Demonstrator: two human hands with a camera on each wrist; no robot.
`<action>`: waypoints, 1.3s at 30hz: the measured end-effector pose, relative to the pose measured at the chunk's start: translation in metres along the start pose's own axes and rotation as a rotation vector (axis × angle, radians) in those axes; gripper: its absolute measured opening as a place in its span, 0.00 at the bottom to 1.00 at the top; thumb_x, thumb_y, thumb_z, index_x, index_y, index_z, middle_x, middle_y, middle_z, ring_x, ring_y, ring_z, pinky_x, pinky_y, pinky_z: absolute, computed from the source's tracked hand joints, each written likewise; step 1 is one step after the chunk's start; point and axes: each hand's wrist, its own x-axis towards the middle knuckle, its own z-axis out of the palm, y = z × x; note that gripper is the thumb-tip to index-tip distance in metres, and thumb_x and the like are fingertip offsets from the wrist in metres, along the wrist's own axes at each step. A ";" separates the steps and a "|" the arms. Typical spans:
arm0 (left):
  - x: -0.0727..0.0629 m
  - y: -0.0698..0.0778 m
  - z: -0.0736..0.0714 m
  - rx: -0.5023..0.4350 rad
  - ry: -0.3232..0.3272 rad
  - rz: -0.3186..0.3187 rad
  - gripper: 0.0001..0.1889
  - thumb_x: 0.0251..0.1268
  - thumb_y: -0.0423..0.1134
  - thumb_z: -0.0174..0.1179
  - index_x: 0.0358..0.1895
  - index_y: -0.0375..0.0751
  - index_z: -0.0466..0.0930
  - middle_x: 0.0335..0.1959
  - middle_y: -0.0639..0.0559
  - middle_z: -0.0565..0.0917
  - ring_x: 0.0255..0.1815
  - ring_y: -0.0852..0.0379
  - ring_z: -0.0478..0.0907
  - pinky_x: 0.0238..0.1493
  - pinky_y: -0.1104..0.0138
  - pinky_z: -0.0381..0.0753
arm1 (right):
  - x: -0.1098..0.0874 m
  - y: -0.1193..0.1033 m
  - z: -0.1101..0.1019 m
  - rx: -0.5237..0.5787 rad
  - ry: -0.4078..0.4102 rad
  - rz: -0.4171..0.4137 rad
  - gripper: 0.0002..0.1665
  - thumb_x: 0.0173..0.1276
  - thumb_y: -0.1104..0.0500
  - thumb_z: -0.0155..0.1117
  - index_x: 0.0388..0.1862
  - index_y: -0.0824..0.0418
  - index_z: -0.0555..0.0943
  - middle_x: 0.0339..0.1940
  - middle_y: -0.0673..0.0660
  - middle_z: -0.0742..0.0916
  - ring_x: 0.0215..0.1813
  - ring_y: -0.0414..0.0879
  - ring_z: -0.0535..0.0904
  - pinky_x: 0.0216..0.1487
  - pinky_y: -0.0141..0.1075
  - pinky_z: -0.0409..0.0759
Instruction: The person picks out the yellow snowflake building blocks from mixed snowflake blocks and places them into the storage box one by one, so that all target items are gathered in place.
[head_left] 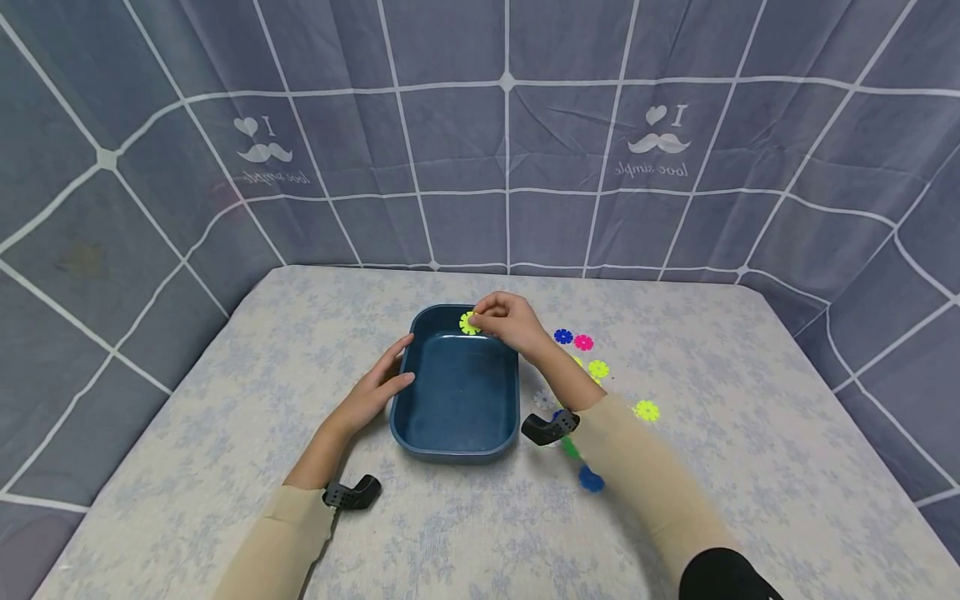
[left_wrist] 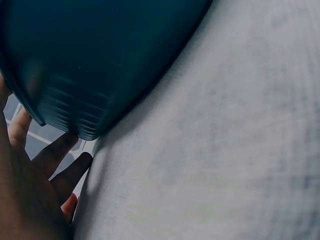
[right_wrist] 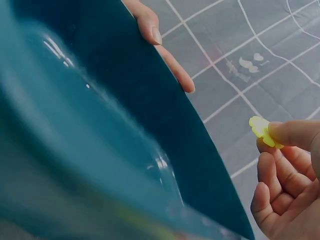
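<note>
The left hand [head_left: 375, 387] rests against the left wall of the blue tray [head_left: 455, 404], fingers extended and touching the rim. The right hand [head_left: 513, 321] pinches a yellow flower-shaped piece [head_left: 467, 323] between thumb and fingers, over the tray's far right part. To the right of the tray lie further flower-shaped pieces: a clear one [head_left: 543, 400], a dark blue one [head_left: 563, 336], a green one [head_left: 570, 447], a pink one [head_left: 583, 342], a blue one [head_left: 591, 478] and yellow ones [head_left: 647, 410]. The right forearm [head_left: 573, 375] crosses above this group.

The counter [head_left: 315, 333] has a pale, blue-mottled covering. A grey-blue curtain [head_left: 465, 142] with white grid lines and mirrored lettering encloses it on the left, back and right.

The right forearm and sleeve [head_left: 645, 475] partly cover several pieces; their total cannot be determined. A black object [head_left: 723, 575] at the right sleeve is cut off by the lower edge of the head view.
</note>
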 end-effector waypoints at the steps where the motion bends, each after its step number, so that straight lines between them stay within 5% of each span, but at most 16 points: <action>1: 0.000 0.000 0.000 0.001 0.001 -0.004 0.33 0.76 0.43 0.49 0.79 0.55 0.48 0.78 0.38 0.50 0.76 0.37 0.49 0.68 0.40 0.55 | 0.001 -0.001 0.002 0.004 -0.003 -0.001 0.09 0.65 0.64 0.67 0.40 0.69 0.80 0.27 0.52 0.85 0.35 0.58 0.80 0.39 0.41 0.80; 7: 0.001 0.002 0.001 0.004 0.009 -0.020 0.33 0.76 0.43 0.49 0.79 0.55 0.48 0.78 0.39 0.50 0.76 0.37 0.49 0.69 0.41 0.54 | 0.005 -0.005 0.014 0.061 -0.026 -0.001 0.09 0.65 0.66 0.66 0.41 0.71 0.79 0.28 0.53 0.85 0.43 0.72 0.76 0.51 0.57 0.77; 16: 0.001 0.001 0.001 -0.004 0.006 -0.031 0.33 0.76 0.44 0.49 0.79 0.54 0.48 0.78 0.40 0.49 0.76 0.37 0.48 0.69 0.40 0.54 | 0.016 -0.002 0.028 0.042 -0.024 0.042 0.09 0.66 0.64 0.67 0.41 0.69 0.80 0.32 0.57 0.86 0.36 0.56 0.81 0.48 0.46 0.81; 21: 0.002 0.000 0.001 -0.005 0.004 -0.024 0.33 0.77 0.43 0.49 0.79 0.54 0.48 0.78 0.40 0.49 0.76 0.37 0.48 0.69 0.40 0.54 | 0.022 0.002 0.034 0.009 -0.023 0.116 0.11 0.66 0.61 0.67 0.43 0.67 0.81 0.35 0.58 0.86 0.32 0.45 0.80 0.49 0.50 0.79; 30: 0.003 0.002 0.001 -0.004 0.002 -0.032 0.33 0.77 0.42 0.48 0.79 0.53 0.46 0.77 0.37 0.50 0.76 0.36 0.50 0.68 0.40 0.56 | 0.028 0.003 0.046 0.030 -0.003 0.196 0.11 0.67 0.61 0.67 0.44 0.66 0.81 0.36 0.58 0.85 0.29 0.42 0.82 0.45 0.44 0.83; 39: -0.006 0.039 0.001 0.006 -0.015 -0.051 0.32 0.77 0.35 0.46 0.79 0.40 0.45 0.76 0.30 0.50 0.74 0.32 0.51 0.68 0.40 0.57 | 0.029 0.010 0.055 0.029 0.048 0.220 0.10 0.67 0.61 0.66 0.43 0.66 0.81 0.35 0.58 0.85 0.27 0.41 0.82 0.40 0.38 0.82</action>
